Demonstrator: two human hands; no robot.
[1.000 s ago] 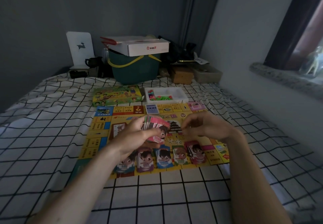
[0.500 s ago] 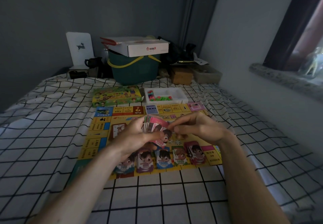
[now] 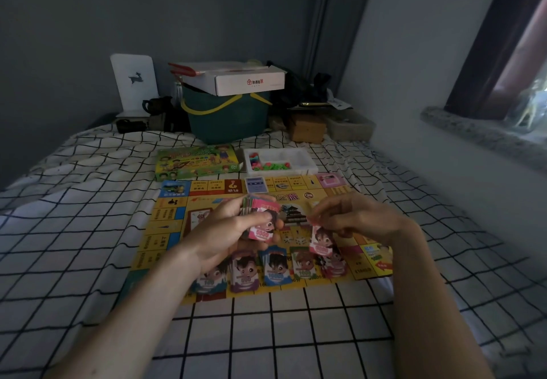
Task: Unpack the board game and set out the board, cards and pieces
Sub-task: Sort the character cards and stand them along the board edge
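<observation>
A yellow game board lies open on the checked bedsheet. My left hand grips a stack of play-money notes, a pink 5000 note on top. My right hand pinches a single pink note and holds it above the rightmost pile. Several sorted note piles lie in a row along the board's near edge. Dice sit at the board's middle. A blue card deck and a pink card deck rest on the far edge.
The green game box and a white tray of coloured pieces lie beyond the board. Behind them stand a teal basket with a white carton on top, a brown box and a white stand.
My right hand has drawn a pink note off the stack and carried it right and down toward the rightmost pile. My left hand has kept the stack in place.
</observation>
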